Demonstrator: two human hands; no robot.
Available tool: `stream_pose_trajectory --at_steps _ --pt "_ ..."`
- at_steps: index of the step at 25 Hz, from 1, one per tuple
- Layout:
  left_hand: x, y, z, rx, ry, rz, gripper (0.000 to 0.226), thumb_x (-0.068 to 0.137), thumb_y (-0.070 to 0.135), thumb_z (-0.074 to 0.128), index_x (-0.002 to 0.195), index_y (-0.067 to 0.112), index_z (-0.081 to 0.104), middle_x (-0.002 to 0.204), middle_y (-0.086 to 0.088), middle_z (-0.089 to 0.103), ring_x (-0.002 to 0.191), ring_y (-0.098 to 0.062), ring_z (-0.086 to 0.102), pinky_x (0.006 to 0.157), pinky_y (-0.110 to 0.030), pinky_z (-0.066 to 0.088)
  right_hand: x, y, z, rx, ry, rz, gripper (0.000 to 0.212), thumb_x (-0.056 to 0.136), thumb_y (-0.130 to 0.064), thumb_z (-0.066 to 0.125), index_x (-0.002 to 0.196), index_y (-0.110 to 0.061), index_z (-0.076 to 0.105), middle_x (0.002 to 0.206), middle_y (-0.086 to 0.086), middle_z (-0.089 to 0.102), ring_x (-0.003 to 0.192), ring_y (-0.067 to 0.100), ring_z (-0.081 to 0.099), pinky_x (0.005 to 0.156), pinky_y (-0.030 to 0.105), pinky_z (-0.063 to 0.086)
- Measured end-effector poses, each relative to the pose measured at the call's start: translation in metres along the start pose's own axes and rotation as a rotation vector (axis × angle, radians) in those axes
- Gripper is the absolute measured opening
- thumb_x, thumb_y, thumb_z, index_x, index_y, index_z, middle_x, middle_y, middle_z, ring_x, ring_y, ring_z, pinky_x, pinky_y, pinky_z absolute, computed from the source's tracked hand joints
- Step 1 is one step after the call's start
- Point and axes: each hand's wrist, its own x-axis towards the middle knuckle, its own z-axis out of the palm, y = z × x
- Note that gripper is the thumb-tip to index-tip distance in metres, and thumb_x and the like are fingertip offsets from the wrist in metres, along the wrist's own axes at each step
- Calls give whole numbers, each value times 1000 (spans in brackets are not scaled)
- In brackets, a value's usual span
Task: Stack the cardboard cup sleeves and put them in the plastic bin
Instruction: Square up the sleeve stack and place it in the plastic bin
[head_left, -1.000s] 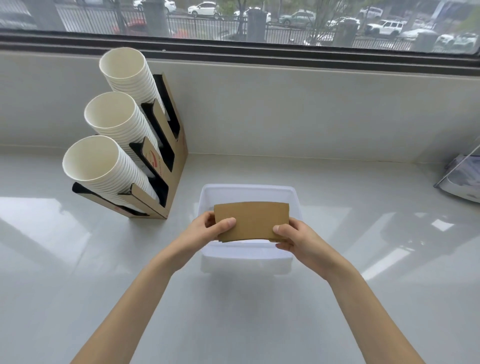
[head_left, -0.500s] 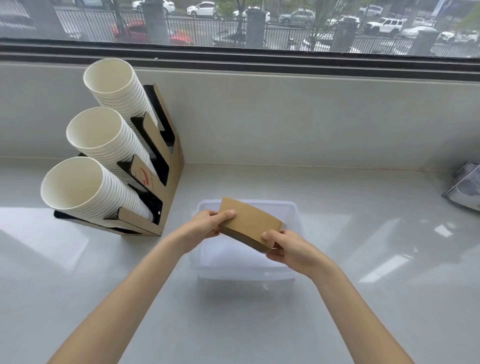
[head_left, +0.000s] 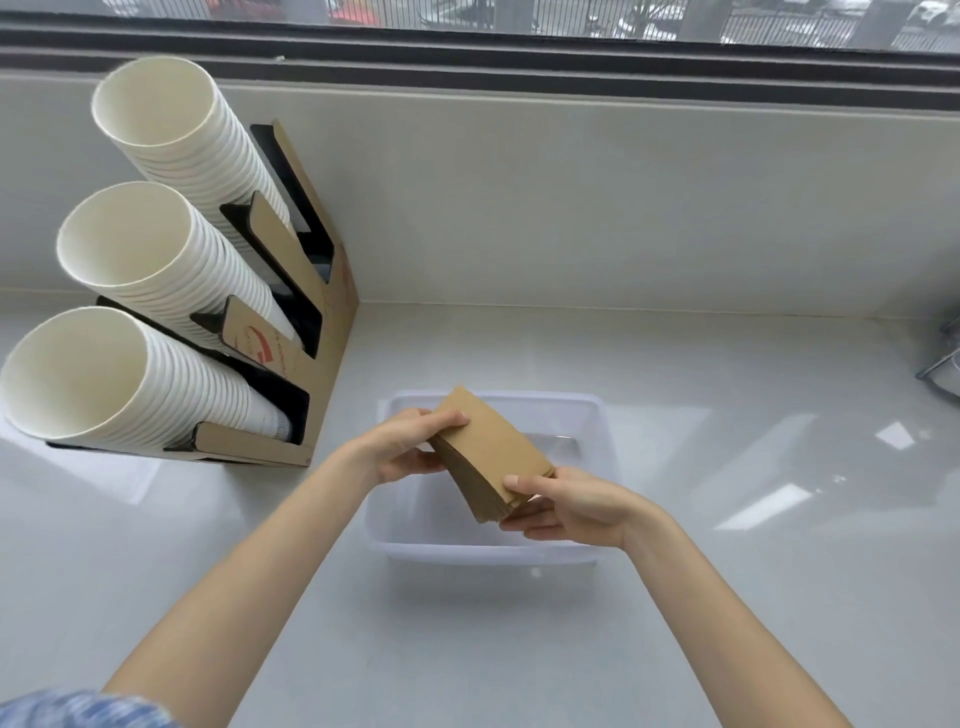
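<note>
Cardboard cup sleeves (head_left: 493, 457), a neat brown stack, held in the air right over the clear plastic bin (head_left: 605, 447) on the white worktop (head_left: 727, 597). Left hand (head_left: 402, 449) grasps the far upper end, thumb on top; right hand (head_left: 566, 501) pinches the near lower corner, fingers curled under the edges. So the stack's long axis runs on a diagonal, far-left down to near-right, tilted with its right end lower, and the bin opening sits directly below it. I'd say that's the key: the stack probably needs turning to match the bin's longer side before it goes down. Right hand is nearer the bin floor and looks set to lead. Paper cup dispenser (head_left: 317, 332) stands well clear to the left.
</note>
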Motion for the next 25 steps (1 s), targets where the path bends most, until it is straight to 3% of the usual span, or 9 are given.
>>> stream_pose_trajectory --at_steps 3,6,12,16,18,22,25 --pt "5 -3 -4 39 -39 -10 12 85 21 56 81 10 56 78 -6 50 77 -16 51 79 -28 47 2 3 -2 47 -55 0 29 77 -33 65 99 -15 61 100 8 65 99 22 63 90 26 50" --pt "11 -4 -5 57 -46 -32 12 86 21 55 81 10 56 79 -6 49 78 -17 50 83 -29 46 6 3 -4 94 -67 -3 34 70 -32 65 98 -13 62 96 6 66 92 19 63 83 23 51" --pt "22 -2 -4 76 -49 -98 13 85 22 56 85 9 55 82 -7 50 78 -18 51 79 -28 47 6 0 -13 184 -56 54 37 88 -42 50 105 -10 54 100 16 62 98 31 63 88 31 52" --pt "25 -2 3 118 -41 -91 18 85 20 57 95 5 53 85 -6 54 79 -15 54 70 -23 48 9 1 -11 -31 -38 83 24 91 -32 49 98 -10 56 98 9 63 92 22 62 89 32 47" --pt "27 -4 6 140 -43 -86 17 84 19 57 92 5 53 87 -7 56 80 -15 55 71 -23 48 10 1 -7 -91 -37 104 19 91 -30 50 94 -13 57 100 7 61 91 21 60 83 29 47" --pt "32 -7 10 204 12 -69 38 82 23 60 109 -1 49 98 -11 57 91 -21 56 79 -27 48 14 -2 0 -193 15 120 16 89 -30 46 89 -17 56 98 5 58 85 17 58 77 26 43" --pt "32 -6 15 279 53 -52 31 83 27 59 102 5 48 93 -4 57 95 -20 54 85 -27 44 17 -5 6 -269 46 134 14 88 -32 45 88 -19 50 100 4 56 87 18 58 77 26 42"
